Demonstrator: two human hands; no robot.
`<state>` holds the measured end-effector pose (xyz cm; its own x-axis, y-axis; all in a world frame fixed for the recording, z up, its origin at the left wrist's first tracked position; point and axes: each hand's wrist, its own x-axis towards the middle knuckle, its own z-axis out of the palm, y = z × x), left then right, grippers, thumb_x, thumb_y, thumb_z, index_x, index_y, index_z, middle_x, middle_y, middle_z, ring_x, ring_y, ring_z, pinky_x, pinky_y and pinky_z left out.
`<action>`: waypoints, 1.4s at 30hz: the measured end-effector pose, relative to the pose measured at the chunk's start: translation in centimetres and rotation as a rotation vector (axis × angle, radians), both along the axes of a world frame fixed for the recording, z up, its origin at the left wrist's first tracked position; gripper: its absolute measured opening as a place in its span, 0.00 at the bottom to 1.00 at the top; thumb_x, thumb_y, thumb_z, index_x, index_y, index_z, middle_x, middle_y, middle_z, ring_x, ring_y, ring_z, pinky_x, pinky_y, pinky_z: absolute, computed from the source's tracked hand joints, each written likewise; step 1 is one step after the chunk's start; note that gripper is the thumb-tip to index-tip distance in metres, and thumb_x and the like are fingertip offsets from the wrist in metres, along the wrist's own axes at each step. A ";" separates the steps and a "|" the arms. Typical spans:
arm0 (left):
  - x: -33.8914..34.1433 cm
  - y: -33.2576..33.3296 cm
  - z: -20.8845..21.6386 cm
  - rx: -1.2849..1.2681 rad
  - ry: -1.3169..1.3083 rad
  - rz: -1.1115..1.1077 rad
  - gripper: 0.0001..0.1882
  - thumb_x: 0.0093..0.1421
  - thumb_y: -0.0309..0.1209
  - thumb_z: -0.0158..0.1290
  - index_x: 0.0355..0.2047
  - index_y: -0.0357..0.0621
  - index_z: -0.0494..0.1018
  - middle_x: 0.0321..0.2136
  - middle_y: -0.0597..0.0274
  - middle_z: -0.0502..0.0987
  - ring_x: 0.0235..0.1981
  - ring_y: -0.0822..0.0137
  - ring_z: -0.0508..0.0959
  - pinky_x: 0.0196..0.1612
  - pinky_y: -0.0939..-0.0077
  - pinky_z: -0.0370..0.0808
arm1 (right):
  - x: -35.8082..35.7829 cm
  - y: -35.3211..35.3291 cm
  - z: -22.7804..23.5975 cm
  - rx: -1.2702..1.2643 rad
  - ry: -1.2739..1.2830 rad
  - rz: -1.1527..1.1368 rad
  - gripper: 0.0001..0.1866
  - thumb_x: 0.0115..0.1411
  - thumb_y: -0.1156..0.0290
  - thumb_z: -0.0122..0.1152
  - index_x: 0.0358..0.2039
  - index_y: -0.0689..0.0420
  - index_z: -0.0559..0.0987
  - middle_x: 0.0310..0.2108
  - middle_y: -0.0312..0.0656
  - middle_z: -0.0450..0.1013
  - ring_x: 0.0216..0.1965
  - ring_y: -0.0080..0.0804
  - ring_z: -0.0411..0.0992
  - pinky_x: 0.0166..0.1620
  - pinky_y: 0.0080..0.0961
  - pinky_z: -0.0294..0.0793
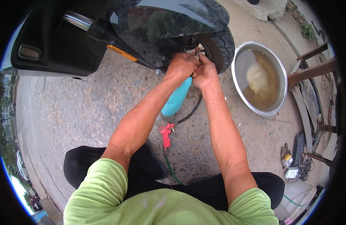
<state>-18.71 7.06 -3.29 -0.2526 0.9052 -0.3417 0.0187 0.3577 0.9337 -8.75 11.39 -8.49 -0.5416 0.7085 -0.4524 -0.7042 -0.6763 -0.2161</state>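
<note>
The person squats right up against a motorbike, both arms stretched out to the wheel [224, 50]. From here I see the left hand [179, 66] and the right hand [206, 73] meet inside the tyre's inner edge, back of the left hand up, palm of the right turned upward. The fingers of both are bent in and bunched together, tips almost touching, at a small dark part by the rim; they hide it so well that I can't tell how far they are parted or what exactly they pinch.

Just below them hangs a teal bottle-like thing [177, 98], its upper end tucked under the hands; whether it is gripped, I can't make out.

I count one red air gun [166, 134] on the ground [83, 112], well below the fingers, and two hoses: a black hose [195, 108] that curves up behind the right wrist, and a green hose [170, 170] that runs back between the knees.

One metal basin [266, 113] of murky water stands near the tyre on the right, its rim leaving a narrow strip beside the right forearm. The mudguard [184, 17] closes in above; left of the left forearm, open ground spreads wide.
</note>
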 end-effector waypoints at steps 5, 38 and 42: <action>-0.1 -0.1 -0.2 0.030 -0.011 0.005 0.14 0.69 0.31 0.51 0.31 0.32 0.77 0.22 0.61 0.76 0.17 0.73 0.73 0.22 0.76 0.69 | -0.1 -0.2 0.3 0.018 0.016 -0.020 0.12 0.73 0.63 0.48 0.49 0.47 0.78 0.32 0.30 0.75 0.22 0.23 0.62 0.19 0.22 0.57; -1.1 -11.1 10.9 -0.529 0.714 -0.434 0.48 0.64 0.59 0.51 0.65 0.24 0.58 0.59 0.32 0.69 0.59 0.48 0.73 0.61 0.59 0.70 | -0.5 -14.7 7.6 -0.201 0.103 0.091 0.39 0.68 0.32 0.39 0.61 0.55 0.67 0.54 0.46 0.71 0.58 0.43 0.70 0.60 0.47 0.71; -1.0 -14.8 13.3 -0.594 0.624 -0.365 0.51 0.63 0.60 0.52 0.67 0.23 0.54 0.59 0.32 0.69 0.59 0.49 0.73 0.61 0.60 0.70 | -1.0 -14.5 9.0 -0.243 0.031 0.056 0.37 0.69 0.35 0.39 0.60 0.56 0.68 0.51 0.47 0.71 0.53 0.44 0.71 0.59 0.49 0.71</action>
<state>-19.71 -7.75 10.01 -0.2812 0.6853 -0.6718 0.6601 0.6462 0.3830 -9.72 -3.08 0.53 -0.5933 0.5495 -0.5883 -0.6683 -0.7436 -0.0207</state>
